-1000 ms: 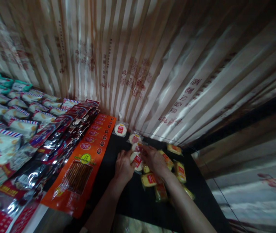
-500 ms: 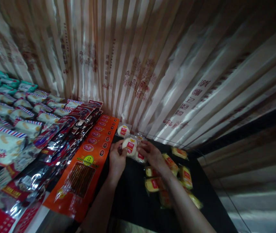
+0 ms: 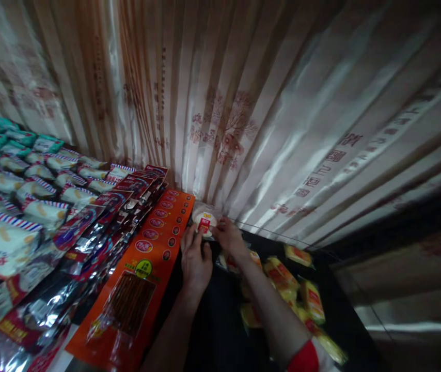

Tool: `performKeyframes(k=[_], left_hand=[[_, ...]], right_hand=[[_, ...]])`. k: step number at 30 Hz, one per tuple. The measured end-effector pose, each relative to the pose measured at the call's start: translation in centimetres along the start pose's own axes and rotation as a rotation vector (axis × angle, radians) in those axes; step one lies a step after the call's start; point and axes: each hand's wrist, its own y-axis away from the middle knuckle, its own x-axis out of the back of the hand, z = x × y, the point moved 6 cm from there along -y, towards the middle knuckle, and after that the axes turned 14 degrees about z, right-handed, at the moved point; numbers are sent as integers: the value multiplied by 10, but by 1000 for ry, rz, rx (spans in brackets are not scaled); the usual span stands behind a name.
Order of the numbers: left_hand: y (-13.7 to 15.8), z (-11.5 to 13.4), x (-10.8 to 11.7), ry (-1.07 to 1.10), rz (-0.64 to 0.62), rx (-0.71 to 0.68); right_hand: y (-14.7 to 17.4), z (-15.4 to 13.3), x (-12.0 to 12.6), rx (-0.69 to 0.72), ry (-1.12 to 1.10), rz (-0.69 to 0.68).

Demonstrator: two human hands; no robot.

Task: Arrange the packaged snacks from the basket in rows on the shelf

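Observation:
A round white cake in a clear wrapper with a red label (image 3: 204,224) lies at the back of the black table surface, against the curtain. My left hand (image 3: 196,263) rests its stretched fingers on the near edge of the wrapper, thumb apart. At the wrapper's right edge, the bent fingers of my right hand (image 3: 230,238) grip the plastic. Partly under my right wrist is another clear-wrapped pack (image 3: 225,261). Several yellow wrapped cakes (image 3: 280,274) lie around my right forearm, which hides some of them.
An orange pack of brown sticks (image 3: 131,294) lies left of my left arm. Beyond it are overlapping dark red packs (image 3: 108,222) and rows of white snack bags (image 3: 46,209), with green bags (image 3: 19,137) behind. A pleated printed curtain (image 3: 220,103) borders the back.
Both hands have moved the round cake from above the table to the back left corner, over where a similar one lay. My left fingers have straightened from their pinch.

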Motion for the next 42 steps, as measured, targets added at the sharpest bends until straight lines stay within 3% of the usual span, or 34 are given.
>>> performKeyframes(k=[12,22,27,30,34,38,42], left_hand=[[3,-17,-25,-71,-222,-23],[0,-17,-24,-100,-250,-64],[-1,-18,-24,-100,-254,-71],[0,-19,-23,-100,-261,-66],[0,-19,-22,-108,-266,-53],[2,-18,-20,-105,-249,-52],[6,-16,-19,-88,-234,-66]], right_hand=[[-3,-18,-11,192,413,12],[7,-31,-8,217,566,76],[17,-40,15,371,572,183],[19,-26,41,383,597,180],[17,11,66,287,659,34],[15,38,66,252,563,-66],[13,48,62,223,432,-32]])
